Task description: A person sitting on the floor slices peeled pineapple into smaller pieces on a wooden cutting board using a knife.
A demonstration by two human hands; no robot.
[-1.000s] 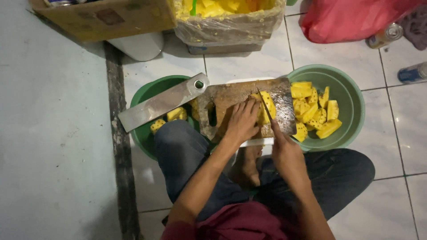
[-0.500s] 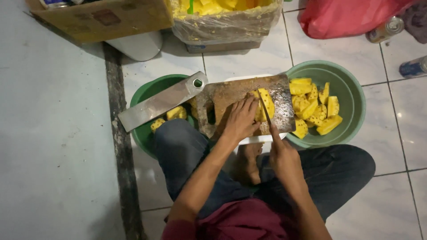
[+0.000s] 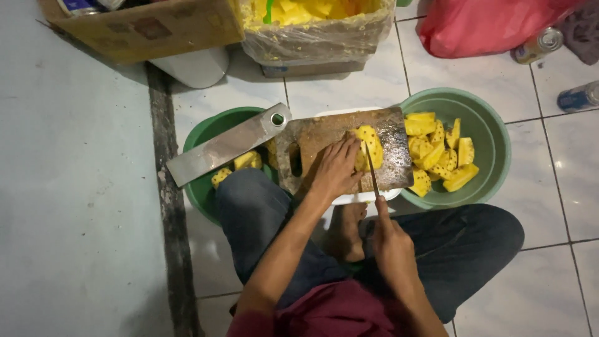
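White tiled floor, legs crossed around a wooden board, the landmark for all else. Nearest, right hand closed on a knife, blade reaching up onto the board's right part. Left hand pressed flat on the pineapple, steadying it, probably, for the cut. Right of the board, pale green basin catching cut yellow wedges. Left of it, darker basin with a few chunks, a cleaver bridging its rim and the board's corner, within easy reach. Beyond the board, plastic-lined bin of fruit, cardboard box, red bag.
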